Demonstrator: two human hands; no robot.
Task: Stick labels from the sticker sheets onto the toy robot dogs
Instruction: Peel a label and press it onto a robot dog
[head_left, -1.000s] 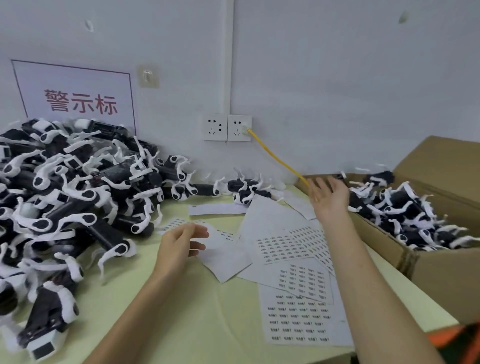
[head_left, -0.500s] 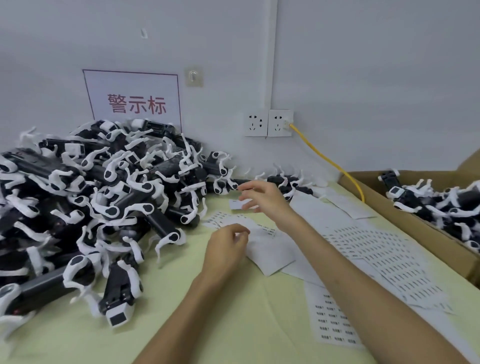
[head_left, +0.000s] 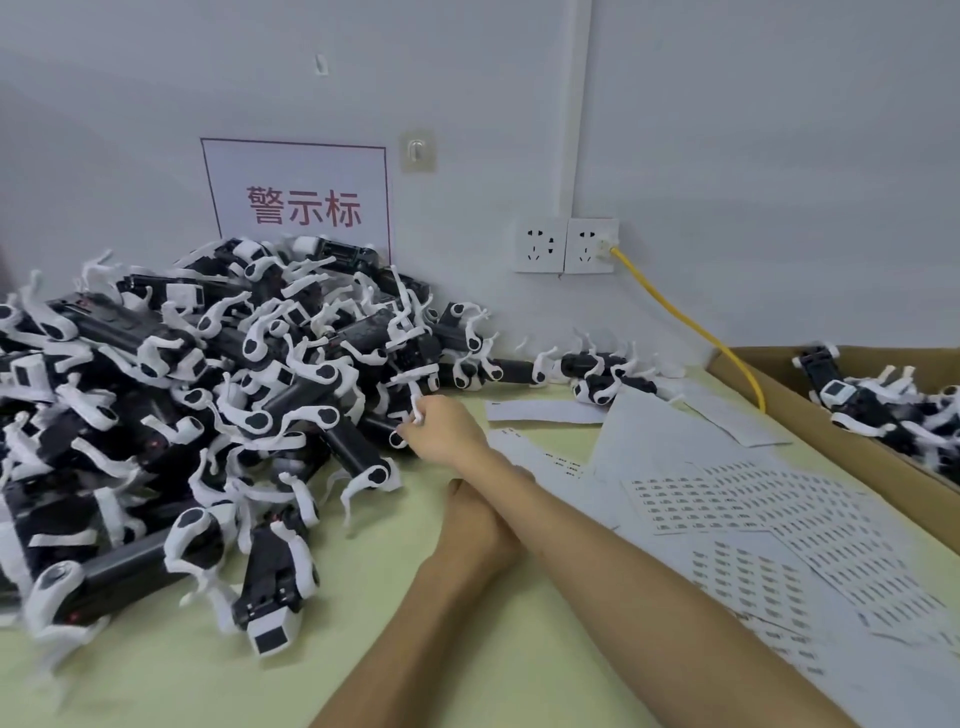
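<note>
From where we sit, the pile of toy robot dogs (head_left: 218, 405) fills the table (head_left: 395, 649) from eight round to eleven o'clock, heaped against the wall. Our right hand (head_left: 441, 431) is at the pile's near edge, around twelve o'clock, with its fingers curled round a thin white leg (head_left: 415, 401). We cannot make out which body that leg belongs to. Our left hand (head_left: 475, 519) lies just behind it, and the right forearm crossing over hides its fingers, so we cannot tell whether they are spread or holding anything. The sticker sheets (head_left: 737, 499) lie fanned and overlapping from one to four o'clock. More dogs sit in the cardboard box (head_left: 831, 436) at two o'clock.

We judge the dogs to be light, hard plastic with a stiff black body and slim, hooked white legs. In this heap the legs are tangled with one another, so a pull on one leg may drag its neighbours along or strain the joint. A steadier hold would be round the black body once the dog is free. The labels look tiny and paper-thin. We expect them to curl and cling to the skin, so they are best lifted by one corner with a fingertip.
</note>
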